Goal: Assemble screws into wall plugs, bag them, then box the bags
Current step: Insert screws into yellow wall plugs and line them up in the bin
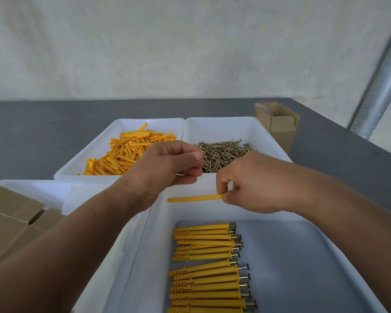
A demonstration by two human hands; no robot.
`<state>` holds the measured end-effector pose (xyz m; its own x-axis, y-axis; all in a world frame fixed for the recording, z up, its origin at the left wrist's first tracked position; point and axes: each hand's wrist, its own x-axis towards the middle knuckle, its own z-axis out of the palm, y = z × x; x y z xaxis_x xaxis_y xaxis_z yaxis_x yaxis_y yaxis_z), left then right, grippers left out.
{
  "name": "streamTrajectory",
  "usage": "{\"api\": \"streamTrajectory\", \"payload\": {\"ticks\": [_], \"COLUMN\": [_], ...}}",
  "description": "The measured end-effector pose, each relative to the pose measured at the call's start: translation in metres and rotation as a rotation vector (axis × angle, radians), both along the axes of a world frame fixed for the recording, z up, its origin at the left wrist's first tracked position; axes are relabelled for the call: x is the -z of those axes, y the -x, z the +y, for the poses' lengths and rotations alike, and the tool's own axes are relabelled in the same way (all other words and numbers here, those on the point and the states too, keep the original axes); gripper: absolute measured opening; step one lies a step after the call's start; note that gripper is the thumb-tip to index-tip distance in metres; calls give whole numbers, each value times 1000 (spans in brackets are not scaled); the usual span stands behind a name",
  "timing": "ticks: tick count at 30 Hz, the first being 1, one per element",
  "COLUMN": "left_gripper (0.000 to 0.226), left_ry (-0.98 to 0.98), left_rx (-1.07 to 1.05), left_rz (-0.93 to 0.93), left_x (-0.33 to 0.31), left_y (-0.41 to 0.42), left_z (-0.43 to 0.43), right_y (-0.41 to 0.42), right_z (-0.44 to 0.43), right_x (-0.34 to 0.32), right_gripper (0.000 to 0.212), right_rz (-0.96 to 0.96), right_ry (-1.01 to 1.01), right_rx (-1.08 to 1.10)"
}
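My right hand [253, 184] pinches one end of a yellow wall plug [195, 198], which lies level above the far wall of the near white tray [303, 233]. My left hand [167, 164] hovers just left of it, its fingers curled; what it holds is hidden. In that tray lie several assembled plugs with screws [208, 267], lined up in rows. Behind, one white tray [95, 154] holds loose yellow plugs [124, 152] and another [224, 127] holds loose screws [224, 154].
A small open cardboard box [278, 125] stands at the back right of the grey table [43, 127]. Flat cardboard boxes [11, 220] lie at the left, beside another white tray [43, 188]. A metal post [382, 86] rises at the right.
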<state>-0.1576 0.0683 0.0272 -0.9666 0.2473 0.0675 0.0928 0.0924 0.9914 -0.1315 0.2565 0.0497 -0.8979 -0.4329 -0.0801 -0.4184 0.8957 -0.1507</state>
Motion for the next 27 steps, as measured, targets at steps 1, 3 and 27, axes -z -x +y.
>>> {"api": "streamTrajectory", "payload": {"ticks": [1,3,27], "left_gripper": [10,13,17], "left_ry": [-11,-25,263], "left_rx": [-13,-28,-551], "left_rz": [-3,-16,270], "left_x": [0,-1,9], "left_y": [0,0,25], "left_z": [-1,-2,-32], "right_y": [-1,-4,3], "right_z": [-1,-4,-6], "right_x": [2,6,18], "right_gripper": [11,15,22], "right_rz": [-24,-71,-206], "right_ry": [-43,-128,-166], "right_rx": [-6,-18,-20]}}
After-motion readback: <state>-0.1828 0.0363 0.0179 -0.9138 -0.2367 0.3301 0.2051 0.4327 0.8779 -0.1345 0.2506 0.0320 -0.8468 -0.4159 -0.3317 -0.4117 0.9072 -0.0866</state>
